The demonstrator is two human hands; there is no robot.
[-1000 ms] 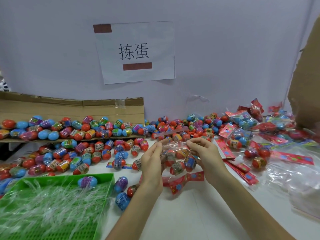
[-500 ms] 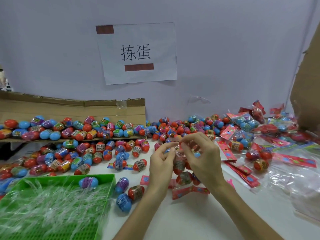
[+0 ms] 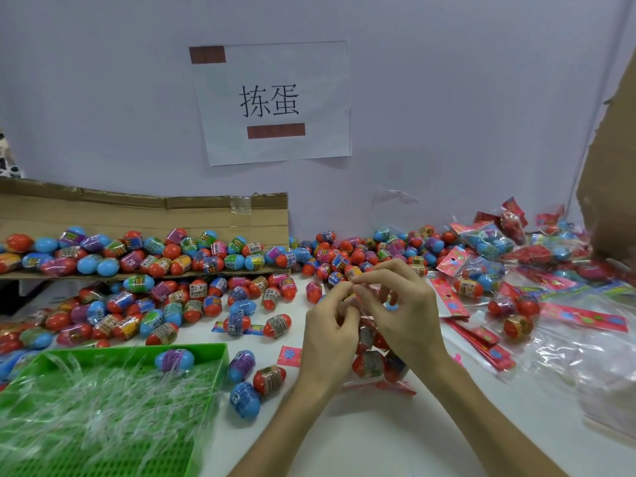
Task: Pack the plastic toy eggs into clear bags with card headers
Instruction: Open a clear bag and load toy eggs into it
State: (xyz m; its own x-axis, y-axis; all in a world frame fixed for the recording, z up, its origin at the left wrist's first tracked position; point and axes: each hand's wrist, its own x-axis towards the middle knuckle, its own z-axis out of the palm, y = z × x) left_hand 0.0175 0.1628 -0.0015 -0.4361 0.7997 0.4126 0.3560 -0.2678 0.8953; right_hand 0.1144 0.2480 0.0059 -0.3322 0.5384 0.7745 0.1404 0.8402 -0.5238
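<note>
Over the middle of the white table, my left hand [image 3: 329, 333] and my right hand [image 3: 399, 309] pinch the top edge of a clear bag [image 3: 373, 359]. The bag hangs below my fingers with several red and blue toy eggs inside, and its red card header [image 3: 382, 387] lies at the bottom, near the table. Loose toy eggs [image 3: 213, 301] in red, blue and purple, each with a printed wrap band, cover the table to the left and behind my hands. Three more eggs [image 3: 256, 382] lie just left of my left wrist.
A green mesh tray [image 3: 206, 352] with clear plastic strips sits front left, holding one blue egg. A flattened cardboard box [image 3: 144, 215] carries more eggs at back left. Filled bags [image 3: 488, 242], red card headers [image 3: 481, 342] and empty clear bags [image 3: 585, 359] lie on the right. A brown cardboard flap [image 3: 609, 187] stands far right.
Both hands have come closer together and now pinch the bag's top edge, so the bag hangs upright below them with the eggs settled lower. The view has shifted slightly.
</note>
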